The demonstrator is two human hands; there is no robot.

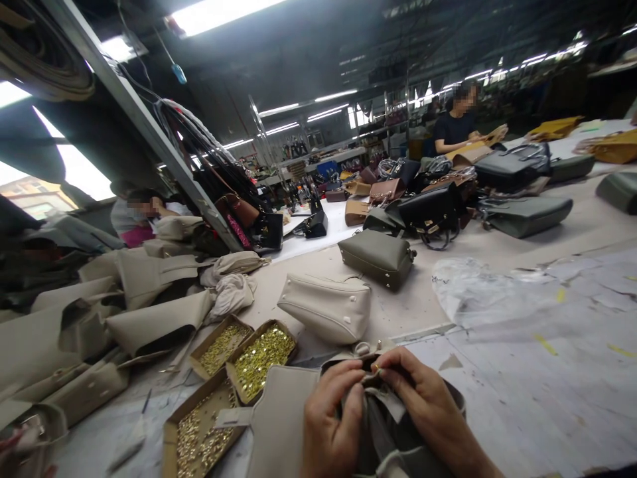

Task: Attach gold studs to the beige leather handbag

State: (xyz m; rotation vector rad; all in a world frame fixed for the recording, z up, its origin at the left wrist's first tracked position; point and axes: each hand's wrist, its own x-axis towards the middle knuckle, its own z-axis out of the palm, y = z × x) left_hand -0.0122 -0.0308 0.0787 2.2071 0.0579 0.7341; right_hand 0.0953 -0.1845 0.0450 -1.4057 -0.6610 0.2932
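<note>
A beige leather handbag (279,418) lies at the near edge of the table under both hands. My left hand (331,418) is closed on the bag's top rim, fingers curled over the leather. My right hand (423,405) pinches a small gold-coloured fitting at the rim, fingertips pressed together next to the left hand's. A flap of the bag spreads out to the left.
Three cardboard boxes of gold hardware (259,358) sit left of the hands. A beige bag (328,307) and an olive bag (378,257) lie ahead, beige bags (149,292) pile at left, clear plastic (478,292) at right. Two people work farther off.
</note>
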